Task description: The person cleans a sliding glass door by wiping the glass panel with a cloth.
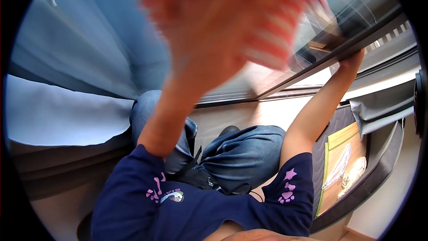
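Note:
Motion blurs my left hand (209,27) at the top centre. It is on a red and white striped cloth (274,27), in front of a glass pane (330,0); contact with the glass cannot be made out. On the right, my right arm stretches up to the dark frame (307,69) of the pane. My right hand (352,59) is at the edge of that frame, its fingers hidden behind it.
A pale blue curtain (84,40) hangs at the left, with white fabric (67,111) below. My jeans-clad knees (245,151) are near the floor track. At the right are a grey quilted bin (379,169) holding a yellow-edged item (343,138), and grey cloth (383,107).

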A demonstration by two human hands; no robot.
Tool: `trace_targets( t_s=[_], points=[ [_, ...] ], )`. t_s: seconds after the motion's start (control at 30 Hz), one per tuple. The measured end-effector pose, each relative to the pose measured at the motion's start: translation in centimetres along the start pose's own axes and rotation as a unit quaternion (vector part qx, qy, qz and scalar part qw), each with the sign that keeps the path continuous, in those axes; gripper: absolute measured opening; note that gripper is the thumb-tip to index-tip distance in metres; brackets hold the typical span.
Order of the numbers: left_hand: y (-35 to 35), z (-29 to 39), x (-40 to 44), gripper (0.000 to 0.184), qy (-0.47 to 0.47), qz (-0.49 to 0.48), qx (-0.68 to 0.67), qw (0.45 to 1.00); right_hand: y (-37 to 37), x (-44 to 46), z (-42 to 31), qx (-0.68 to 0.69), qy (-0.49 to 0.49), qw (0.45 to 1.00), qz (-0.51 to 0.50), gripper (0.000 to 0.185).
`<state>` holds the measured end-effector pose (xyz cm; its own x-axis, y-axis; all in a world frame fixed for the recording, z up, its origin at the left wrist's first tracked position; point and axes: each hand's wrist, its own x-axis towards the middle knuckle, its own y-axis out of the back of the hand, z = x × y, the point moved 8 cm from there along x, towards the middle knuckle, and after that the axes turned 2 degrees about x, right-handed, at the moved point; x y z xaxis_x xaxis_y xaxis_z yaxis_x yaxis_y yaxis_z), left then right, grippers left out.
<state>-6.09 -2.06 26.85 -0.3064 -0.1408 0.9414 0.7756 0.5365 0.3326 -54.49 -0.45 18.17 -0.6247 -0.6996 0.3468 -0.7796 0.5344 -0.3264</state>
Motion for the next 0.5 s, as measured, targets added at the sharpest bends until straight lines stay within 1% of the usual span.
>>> trace_targets(
  t_s=[0.07, 0.1, 0.13, 0.17, 0.2, 0.33, 0.43, 0.5],
  points=[
    [4.1, -4.7, -0.9, 0.043, -0.064, 0.113, 0.069, 0.989, 1.0, 0.4, 0.0, 0.055, 0.017, 0.997, 0.055, 0.045],
    [5.4, -5.4, -0.5, 0.042, -0.095, 0.170, 0.104, 0.975, 1.3, 0.5, 0.1, 0.083, 0.026, 0.993, 0.081, 0.046],
    [5.9, -6.5, -0.3, 0.042, -0.049, 0.230, -0.012, 0.972, 1.3, 0.5, 0.1, 0.085, 0.028, 0.993, 0.080, 0.046],
    [5.9, -7.3, -0.2, 0.043, -0.001, 0.286, -0.127, 0.950, 1.3, 0.5, 0.1, 0.079, 0.027, 0.993, 0.082, 0.046],
    [5.2, -6.5, 0.0, 0.043, -0.002, 0.288, -0.127, 0.949, 1.2, 0.4, 0.0, 0.073, 0.026, 0.994, 0.083, 0.046],
    [1.1, -1.7, -0.1, 0.041, 0.026, 0.174, -0.049, 0.983, 0.2, -0.3, -0.2, 0.041, 0.018, 0.996, 0.081, 0.045],
    [-1.3, 1.5, -1.0, 0.042, 0.054, 0.083, 0.014, 0.995, -0.6, -0.9, -0.4, 0.017, 0.008, 0.997, 0.075, 0.044],
    [-3.4, 3.8, -1.5, 0.040, -0.009, -0.032, 0.004, 0.999, -0.7, -1.0, -0.4, 0.001, 0.002, 0.997, 0.071, 0.044]
  ],
)
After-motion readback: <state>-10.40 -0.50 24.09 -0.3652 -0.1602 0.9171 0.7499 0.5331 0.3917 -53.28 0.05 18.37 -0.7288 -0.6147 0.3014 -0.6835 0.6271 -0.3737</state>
